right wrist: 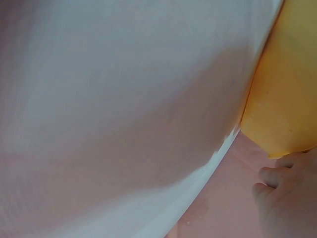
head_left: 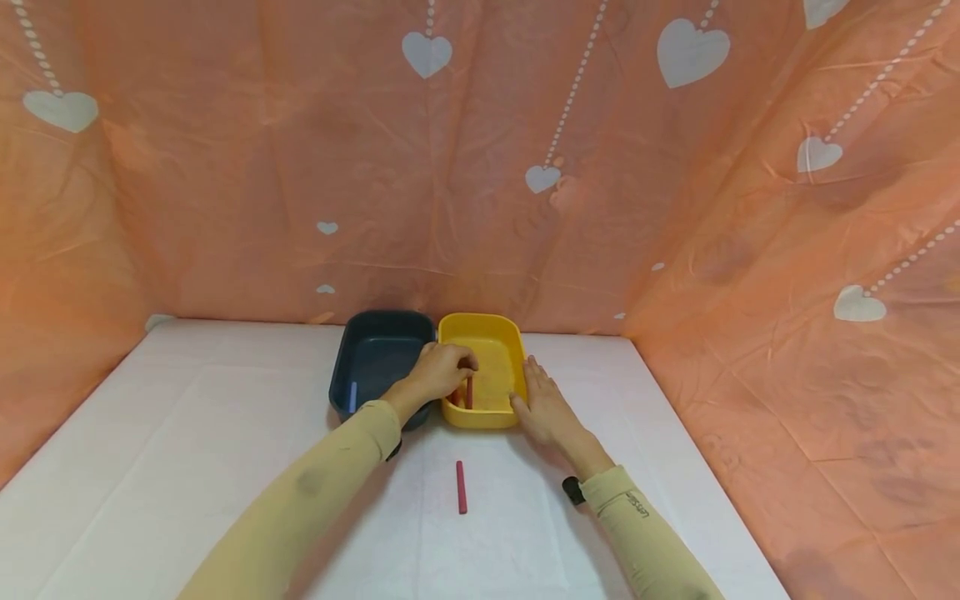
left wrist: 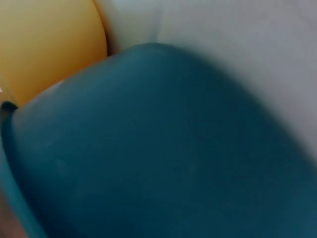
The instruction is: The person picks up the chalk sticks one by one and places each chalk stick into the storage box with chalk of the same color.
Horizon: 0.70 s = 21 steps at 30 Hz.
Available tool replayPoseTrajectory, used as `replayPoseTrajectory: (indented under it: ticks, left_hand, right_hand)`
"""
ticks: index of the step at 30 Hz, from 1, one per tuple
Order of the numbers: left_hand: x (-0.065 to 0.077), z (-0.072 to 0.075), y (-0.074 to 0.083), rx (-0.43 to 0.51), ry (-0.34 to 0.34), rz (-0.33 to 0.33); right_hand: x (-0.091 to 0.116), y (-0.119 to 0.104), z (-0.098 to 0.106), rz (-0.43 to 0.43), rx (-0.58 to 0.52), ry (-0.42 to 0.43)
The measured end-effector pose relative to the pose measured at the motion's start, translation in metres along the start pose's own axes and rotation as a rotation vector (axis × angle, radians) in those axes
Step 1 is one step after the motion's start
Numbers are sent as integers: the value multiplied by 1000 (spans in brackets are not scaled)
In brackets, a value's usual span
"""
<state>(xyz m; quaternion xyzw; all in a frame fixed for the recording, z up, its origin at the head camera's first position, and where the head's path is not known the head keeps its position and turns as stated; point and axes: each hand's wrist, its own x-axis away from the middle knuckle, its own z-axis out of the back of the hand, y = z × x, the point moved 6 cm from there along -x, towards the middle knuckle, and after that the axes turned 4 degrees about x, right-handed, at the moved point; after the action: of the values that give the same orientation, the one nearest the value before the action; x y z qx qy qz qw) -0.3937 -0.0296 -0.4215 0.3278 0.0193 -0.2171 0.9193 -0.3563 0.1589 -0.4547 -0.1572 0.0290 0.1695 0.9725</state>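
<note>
My left hand [head_left: 441, 371] reaches across into the yellow bin [head_left: 480, 420], its thumb and fingertips pinching the top of a red stick [head_left: 469, 393] that stands near the front left corner. Beside that stick, partly hidden by the hand, another red piece [head_left: 454, 397] shows. My right hand [head_left: 551, 412] lies with extended fingers against the bin's right wall; the right wrist view shows its fingers by the yellow rim [right wrist: 292, 150]. On the cloth in front lies a loose red stick [head_left: 461, 487].
A dark blue bin [head_left: 339, 358] stands directly left of the yellow one, with a blue stick [head_left: 352, 397] inside at its front left. Its outer wall [left wrist: 158, 144] fills much of the left wrist view. Behind both bins hangs an orange curtain [head_left: 480, 233] with hearts.
</note>
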Motion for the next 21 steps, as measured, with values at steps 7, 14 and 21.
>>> replayPoseTrajectory:
  ticks: [7, 14, 21]
  left_hand:
    - [-8, -4, -8, -58, -12, 57]
    - [-12, -6, -9, -116, -32, 65]
    - [-17, -12, -7, -178, -49, 60]
  right_hand:
    - [-1, 1, -1, -11, -9, -8]
    - [-1, 2, -3, -13, -1, -12]
    - [-1, 2, -3, -23, 10, -15]
